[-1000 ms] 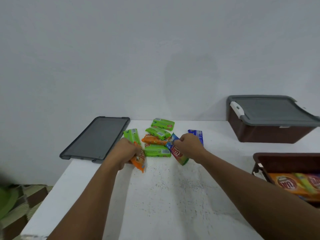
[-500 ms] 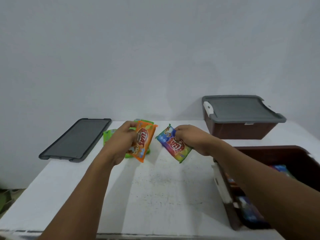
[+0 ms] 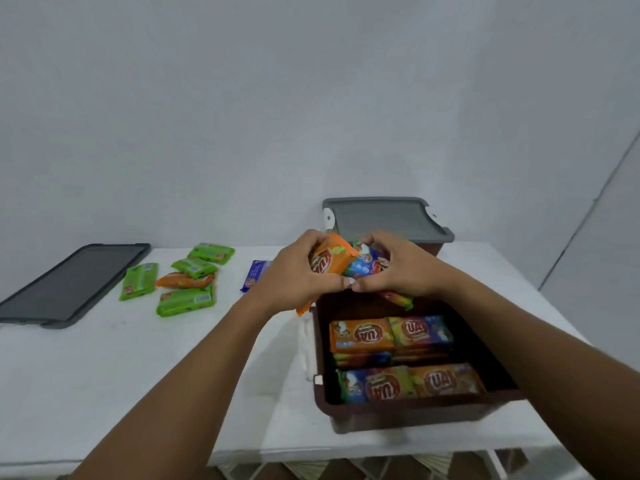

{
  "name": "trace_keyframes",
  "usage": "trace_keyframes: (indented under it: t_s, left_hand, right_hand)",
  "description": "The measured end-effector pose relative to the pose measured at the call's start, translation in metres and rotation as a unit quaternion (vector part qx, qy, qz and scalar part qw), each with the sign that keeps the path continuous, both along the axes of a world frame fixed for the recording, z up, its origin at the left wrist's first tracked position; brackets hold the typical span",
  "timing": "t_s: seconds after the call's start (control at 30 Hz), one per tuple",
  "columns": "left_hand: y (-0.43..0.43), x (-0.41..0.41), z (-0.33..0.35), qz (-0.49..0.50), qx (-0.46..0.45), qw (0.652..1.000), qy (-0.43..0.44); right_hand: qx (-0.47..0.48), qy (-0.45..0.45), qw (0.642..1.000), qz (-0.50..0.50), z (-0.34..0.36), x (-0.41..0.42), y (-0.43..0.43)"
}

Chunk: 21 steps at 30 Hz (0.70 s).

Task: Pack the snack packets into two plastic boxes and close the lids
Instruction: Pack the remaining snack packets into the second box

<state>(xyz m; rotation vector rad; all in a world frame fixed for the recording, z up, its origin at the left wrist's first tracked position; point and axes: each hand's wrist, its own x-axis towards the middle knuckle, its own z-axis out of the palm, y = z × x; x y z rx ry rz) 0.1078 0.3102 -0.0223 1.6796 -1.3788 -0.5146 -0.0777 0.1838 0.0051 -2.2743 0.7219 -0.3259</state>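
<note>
Orange foil snack packet (image 3: 330,263) and blue multicoloured foil snack packet (image 3: 367,268) are held side by side above the far end of the open brown plastic box (image 3: 415,414), not yet lowered. The left hand (image 3: 294,277) pinches the orange one and the right hand (image 3: 398,271) the blue one, thumbs touching.

The box holds two rows of stacked packets (image 3: 391,337); its far end looks free.

Step in hand: loading. The next move likely calls for laying both flat in that gap.

Outstanding: green packets (image 3: 187,299) on the white table (image 3: 138,358) and the loose grey lid (image 3: 69,282). The second, lidded box (image 3: 381,218) stands behind.
</note>
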Motion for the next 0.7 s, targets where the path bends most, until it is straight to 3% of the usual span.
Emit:
trace_keyframes:
  t_s: [0.23, 0.57, 0.7]
  left_hand:
    - [-0.033, -0.051, -0.040, -0.031, 0.050, 0.985, -0.162]
    - [-0.042, -0.067, -0.057, -0.060, 0.136, 0.927, -0.343]
    - [-0.045, -0.067, -0.060, -0.054, 0.153, 0.905, -0.393]
  right_hand:
    - [-0.117, 0.114, 0.987, 0.011, -0.040, -0.067, -0.034]
    - [-0.083, 0.124, 0.989, 0.018, -0.072, -0.080, -0.035]
    - [-0.125, 0.136, 0.982, 0.025, -0.071, -0.083, -0.034]
